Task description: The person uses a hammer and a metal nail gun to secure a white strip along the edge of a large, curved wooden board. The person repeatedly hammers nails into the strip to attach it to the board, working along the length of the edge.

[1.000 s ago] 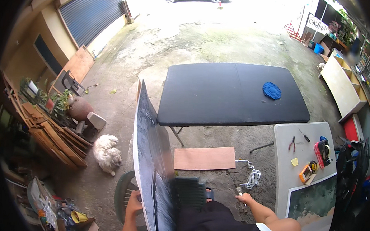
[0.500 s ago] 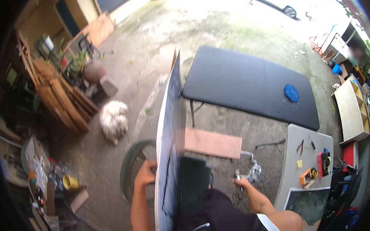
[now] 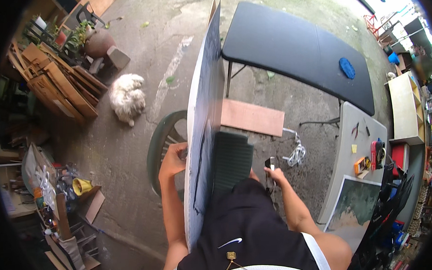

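A large flat panel [image 3: 203, 116] stands on edge in front of me, pale along its rim and dark grey on its right face. My left hand [image 3: 172, 160] is closed at the panel's left side; its fingertips are partly hidden. In my right hand [image 3: 275, 175] is a small hand tool [image 3: 271, 162] with a dark and metallic head; its exact kind is unclear. The tool is apart from the panel, to its right. Between them is a dark green ribbed chair part [image 3: 232, 158], and a green chair [image 3: 163, 137] shows left of the panel.
A black folding table [image 3: 294, 47] bears a blue oval object [image 3: 347, 68]. At right, a grey table [image 3: 341, 150] holds pliers [image 3: 355, 129], an orange tape measure [image 3: 360, 165] and a dark picture [image 3: 354, 206]. A white dog [image 3: 127, 98], a wooden board [image 3: 252, 117] and a coiled white cord [image 3: 295, 153] lie on the ground.
My view has tipped downward, so the surroundings sit higher in the picture. My left hand stays at the panel; the right hand still holds the tool, now turned somewhat.
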`<state>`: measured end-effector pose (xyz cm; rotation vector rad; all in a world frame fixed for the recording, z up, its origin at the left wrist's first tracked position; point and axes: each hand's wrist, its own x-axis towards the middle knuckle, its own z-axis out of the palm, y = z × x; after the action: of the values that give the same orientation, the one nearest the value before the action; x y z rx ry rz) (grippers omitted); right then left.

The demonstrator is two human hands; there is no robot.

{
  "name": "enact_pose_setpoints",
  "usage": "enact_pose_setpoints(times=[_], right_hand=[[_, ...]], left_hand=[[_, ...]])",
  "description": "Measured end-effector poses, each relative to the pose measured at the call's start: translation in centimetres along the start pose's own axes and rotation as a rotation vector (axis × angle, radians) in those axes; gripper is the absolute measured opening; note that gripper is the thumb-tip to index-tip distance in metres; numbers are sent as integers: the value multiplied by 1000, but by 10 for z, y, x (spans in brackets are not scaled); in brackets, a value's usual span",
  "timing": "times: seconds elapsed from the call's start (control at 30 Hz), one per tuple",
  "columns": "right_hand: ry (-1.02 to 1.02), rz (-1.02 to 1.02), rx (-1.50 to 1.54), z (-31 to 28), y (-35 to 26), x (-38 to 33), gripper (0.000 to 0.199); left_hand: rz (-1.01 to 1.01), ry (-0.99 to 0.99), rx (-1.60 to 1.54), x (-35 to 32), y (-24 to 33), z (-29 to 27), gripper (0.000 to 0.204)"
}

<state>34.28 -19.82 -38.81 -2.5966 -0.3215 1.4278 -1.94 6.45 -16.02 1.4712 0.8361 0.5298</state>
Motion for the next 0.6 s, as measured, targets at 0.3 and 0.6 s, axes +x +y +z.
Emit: enact_pose_setpoints(times=[0.3,0.6], right_hand=[[17,-86,68,-23,-20,-8,61],[-114,-299,-185,-50,-61,36,59]], left_hand=[[7,23,31,-22,6,0,40],[24,206,421,-10,48,21,22]])
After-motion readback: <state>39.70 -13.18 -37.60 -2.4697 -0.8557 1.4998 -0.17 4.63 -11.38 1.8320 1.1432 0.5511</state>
